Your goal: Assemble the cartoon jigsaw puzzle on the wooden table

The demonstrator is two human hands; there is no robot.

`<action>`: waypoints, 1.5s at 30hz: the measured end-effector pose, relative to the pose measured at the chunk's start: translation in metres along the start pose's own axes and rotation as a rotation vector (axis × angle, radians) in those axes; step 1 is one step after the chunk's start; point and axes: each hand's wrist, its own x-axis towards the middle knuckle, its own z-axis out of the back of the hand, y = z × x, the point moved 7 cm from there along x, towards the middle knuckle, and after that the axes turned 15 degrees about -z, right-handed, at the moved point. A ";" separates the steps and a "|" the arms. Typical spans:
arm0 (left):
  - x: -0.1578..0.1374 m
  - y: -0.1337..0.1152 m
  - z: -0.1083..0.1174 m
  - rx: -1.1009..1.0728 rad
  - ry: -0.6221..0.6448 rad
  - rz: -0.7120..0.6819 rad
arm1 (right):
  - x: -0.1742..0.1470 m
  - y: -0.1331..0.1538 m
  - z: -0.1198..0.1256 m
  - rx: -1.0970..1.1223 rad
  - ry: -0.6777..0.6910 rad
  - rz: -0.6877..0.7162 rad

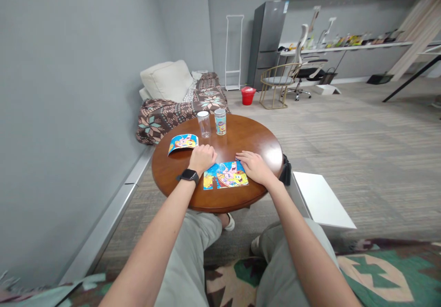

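A colourful cartoon jigsaw puzzle (230,175) lies on the round brown table (179,178), with a narrow gap showing the wood near its lower left. At the puzzle's upper left edge is my left hand (203,156), its fingers curled in; whatever they may hold is hidden. My right hand (254,165) rests with fingers stretched flat over the puzzle's upper right corner. Left of my left hand stands a curled picture sheet (183,142) with the same cartoon scene. Behind my hands are a clear jar (204,125) with a white lid and a cartoon-labelled jar (220,122).
A sofa with a patterned blanket (206,96) sits behind the table, along the grey wall. Right of the table is a white box (322,199). Farther back are a red bin (247,96), a gold-framed chair (278,81) and a grey fridge (268,41).
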 end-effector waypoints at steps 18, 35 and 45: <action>-0.003 0.001 0.005 -0.029 -0.038 0.065 | -0.001 -0.004 0.008 0.020 -0.039 -0.024; -0.015 0.024 -0.010 -0.719 -0.155 0.175 | 0.002 -0.017 0.010 0.098 -0.059 -0.098; -0.016 0.035 -0.019 -1.235 -0.221 0.236 | 0.002 -0.025 0.010 0.052 -0.136 -0.158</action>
